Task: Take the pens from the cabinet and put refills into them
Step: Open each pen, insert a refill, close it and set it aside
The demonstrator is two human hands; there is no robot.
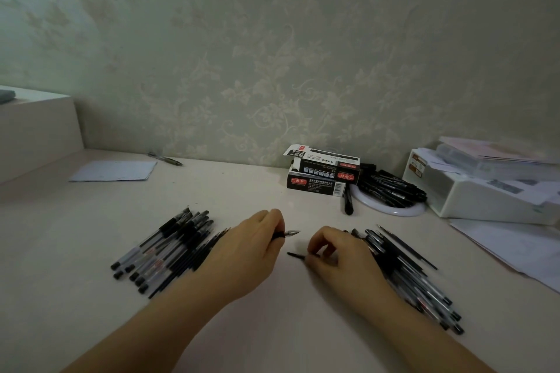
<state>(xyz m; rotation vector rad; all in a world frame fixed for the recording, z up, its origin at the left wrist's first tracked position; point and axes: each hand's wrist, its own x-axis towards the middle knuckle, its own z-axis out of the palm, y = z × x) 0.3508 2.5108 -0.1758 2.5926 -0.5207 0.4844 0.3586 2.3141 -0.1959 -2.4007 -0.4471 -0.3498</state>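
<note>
My left hand [253, 244] grips a pen [286, 234] whose metal tip points right, just above the pale desk [242, 191]. My right hand [335, 254] pinches a thin black refill [295, 255] whose end points left, lying low over the desk. The two hands are a short gap apart at the desk's middle. A pile of capped pens and loose refills [165, 248] lies left of my left hand. A second heap of pens [406, 275] lies under and right of my right wrist.
Two stacked refill boxes [322, 174] stand at the wall. Beside them a white round dish [391, 207] holds several black pens, and one pen [348, 201] lies loose. A white organiser [481, 191] and papers [509, 247] fill the right. A paper sheet [113, 170] and a pen [165, 158] lie far left.
</note>
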